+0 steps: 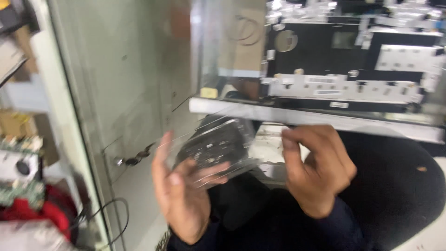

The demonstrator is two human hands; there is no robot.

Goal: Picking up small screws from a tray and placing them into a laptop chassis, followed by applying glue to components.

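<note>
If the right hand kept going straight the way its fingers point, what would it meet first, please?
Probably the clear bag with the dark part, held by the left hand; the right hand points leftward at it, though depth is blurred.

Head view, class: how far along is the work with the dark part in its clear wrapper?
Done: the opened laptop base already lies on the bench, its insides exposed. In hand: the left hand holds a dark flat part in a clear plastic bag; the right hand is at the bag's edge, fingers curled. Left: the part is not yet out of the bag. Blur hides what the part is.
</note>
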